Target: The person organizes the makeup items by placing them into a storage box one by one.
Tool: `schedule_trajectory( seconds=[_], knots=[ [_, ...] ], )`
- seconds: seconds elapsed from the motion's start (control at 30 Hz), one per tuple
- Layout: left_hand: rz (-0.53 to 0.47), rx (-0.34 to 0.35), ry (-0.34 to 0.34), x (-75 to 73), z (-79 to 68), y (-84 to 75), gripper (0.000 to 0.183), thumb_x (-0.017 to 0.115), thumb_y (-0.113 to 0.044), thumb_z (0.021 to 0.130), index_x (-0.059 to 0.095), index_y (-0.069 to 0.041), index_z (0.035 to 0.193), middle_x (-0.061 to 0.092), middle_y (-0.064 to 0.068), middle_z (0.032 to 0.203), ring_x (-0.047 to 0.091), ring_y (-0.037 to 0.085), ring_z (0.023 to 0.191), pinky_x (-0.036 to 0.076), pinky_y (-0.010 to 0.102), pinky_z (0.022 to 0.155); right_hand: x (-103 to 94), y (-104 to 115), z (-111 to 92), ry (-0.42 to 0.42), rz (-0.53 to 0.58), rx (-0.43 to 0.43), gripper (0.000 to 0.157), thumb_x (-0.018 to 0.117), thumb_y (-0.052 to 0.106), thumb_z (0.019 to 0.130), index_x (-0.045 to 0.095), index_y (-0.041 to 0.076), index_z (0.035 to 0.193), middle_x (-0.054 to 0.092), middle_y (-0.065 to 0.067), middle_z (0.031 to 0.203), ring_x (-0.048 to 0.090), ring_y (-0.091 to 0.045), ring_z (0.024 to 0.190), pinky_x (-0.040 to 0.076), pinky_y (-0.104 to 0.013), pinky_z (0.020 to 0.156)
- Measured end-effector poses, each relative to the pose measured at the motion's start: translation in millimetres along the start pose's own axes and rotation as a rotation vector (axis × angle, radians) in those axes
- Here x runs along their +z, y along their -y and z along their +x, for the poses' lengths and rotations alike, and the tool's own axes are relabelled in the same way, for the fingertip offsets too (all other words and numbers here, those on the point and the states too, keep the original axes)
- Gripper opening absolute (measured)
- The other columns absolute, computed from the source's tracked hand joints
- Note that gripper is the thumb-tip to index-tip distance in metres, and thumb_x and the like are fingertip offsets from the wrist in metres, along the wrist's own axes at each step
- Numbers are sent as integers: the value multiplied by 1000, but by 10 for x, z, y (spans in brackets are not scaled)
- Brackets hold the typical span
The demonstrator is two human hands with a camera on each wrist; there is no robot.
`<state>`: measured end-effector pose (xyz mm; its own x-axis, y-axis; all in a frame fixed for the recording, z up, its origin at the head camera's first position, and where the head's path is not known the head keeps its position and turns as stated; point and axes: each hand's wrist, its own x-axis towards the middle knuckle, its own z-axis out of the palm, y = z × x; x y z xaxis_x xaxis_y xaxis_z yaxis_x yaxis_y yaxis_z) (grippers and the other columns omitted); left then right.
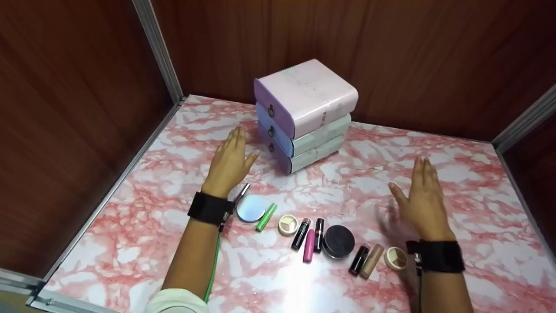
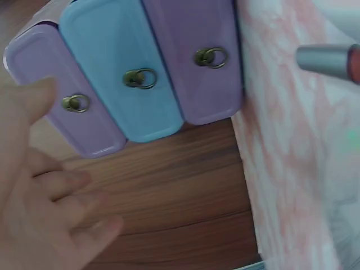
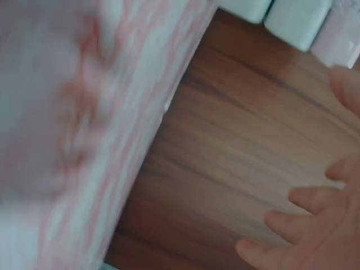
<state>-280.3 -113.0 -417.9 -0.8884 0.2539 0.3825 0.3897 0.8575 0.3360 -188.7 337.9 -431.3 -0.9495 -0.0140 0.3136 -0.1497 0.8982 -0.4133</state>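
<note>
In the head view, the left hand [image 1: 230, 161] was held out with its fingers straight and close together, thumb apart. The drawer stack [image 1: 325, 89] stood just to its right and a little farther away, near the far wall [image 1: 391, 61], with a gap between hand and stack. The right hand [image 1: 423, 202] was held out on the right side, its fingers also straight and nearly together, thumb pointing away; the stack lay farther off to its left, well apart.

A row of cosmetics lay on the marbled table [image 1: 165, 169], nearer than both hands and between the wrists. From left to right came a silver-ended tube [image 1: 245, 190] just beside the left wristband [image 1: 211, 208], a blue compact [image 1: 251, 208], a green tube [image 1: 266, 217], a pale palette [image 1: 287, 225], a pink tube [image 1: 309, 246] between two black ones, a black compact [image 1: 339, 241], another black tube, a brown tube [image 1: 372, 261] and a brown palette [image 1: 396, 258] near the right wristband [image 1: 441, 256].

In the left wrist view, the fingers looked slightly spread, near the lilac and blue drawer fronts [image 2: 121, 56] with their ring pulls [image 2: 134, 79].

In the right wrist view, the fingers were parted and gently bent, with the stack's pale side partly visible farther away.
</note>
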Motion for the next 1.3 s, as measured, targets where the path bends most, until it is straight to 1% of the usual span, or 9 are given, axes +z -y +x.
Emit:
schedule_trajectory(
  seconds=[0.17,0.27,0.37,0.57,0.8,0.97,1.13,1.2,1.3],
  knots=[
    [-168,-40,-80,-22,-4,128,80,42,-51,101,12,1,154,21,20,156,25,30,142,20,38,115,191,176,74,-103,100,-7,87,56,40,98,2,3,155,3,-21,159,6,-39,145,7,-52,115],
    [-255,-88,-97,-49,8,217,77,41,-50,101,11,-4,155,22,16,156,25,27,142,19,34,114,284,273,78,-112,169,28,88,56,43,97,2,6,156,5,-20,159,8,-37,145,11,-53,114],
    [-327,-103,-89,-52,75,290,72,41,-46,103,13,-5,155,25,14,156,26,25,141,19,31,114,335,349,98,-125,212,38,88,57,44,96,4,7,156,8,-21,159,11,-36,144,14,-52,114],
    [-402,-109,-18,-37,385,434,71,37,-50,103,17,-5,155,32,13,153,31,22,140,18,27,113,396,484,278,-67,181,-2,91,56,45,96,3,-1,154,7,-26,158,9,-37,144,12,-50,115],
    [-402,-187,82,-87,785,651,74,30,-56,101,14,-9,156,31,14,154,38,25,136,23,29,112,545,689,583,134,124,-9,97,46,58,96,-8,0,152,-9,-21,158,-6,-33,145,2,-47,115],
    [-403,-220,144,-130,1095,647,78,27,-62,99,14,-10,156,35,12,153,37,23,136,24,27,111,645,845,700,184,123,10,97,43,60,96,-8,0,152,-11,-18,158,-7,-32,145,1,-47,115],
    [-340,-231,233,-145,1336,587,83,20,-66,97,14,-9,156,24,8,157,23,18,142,14,25,113,807,977,838,215,181,68,98,37,65,95,-8,0,152,-13,-16,158,-7,-31,145,-1,-45,115],
    [-362,-234,243,-110,1408,556,83,18,-67,96,18,-10,156,22,5,158,20,16,143,12,24,113,864,1015,907,219,238,108,97,38,64,96,-7,0,153,-11,-17,159,-6,-30,146,0,-43,116],
    [-466,-252,236,-14,1471,516,82,16,-69,95,23,-13,155,26,3,158,22,14,143,14,22,113,938,1064,977,216,342,173,95,40,62,96,-6,0,153,-6,-20,159,-2,-30,146,1,-41,116]
  ],
)
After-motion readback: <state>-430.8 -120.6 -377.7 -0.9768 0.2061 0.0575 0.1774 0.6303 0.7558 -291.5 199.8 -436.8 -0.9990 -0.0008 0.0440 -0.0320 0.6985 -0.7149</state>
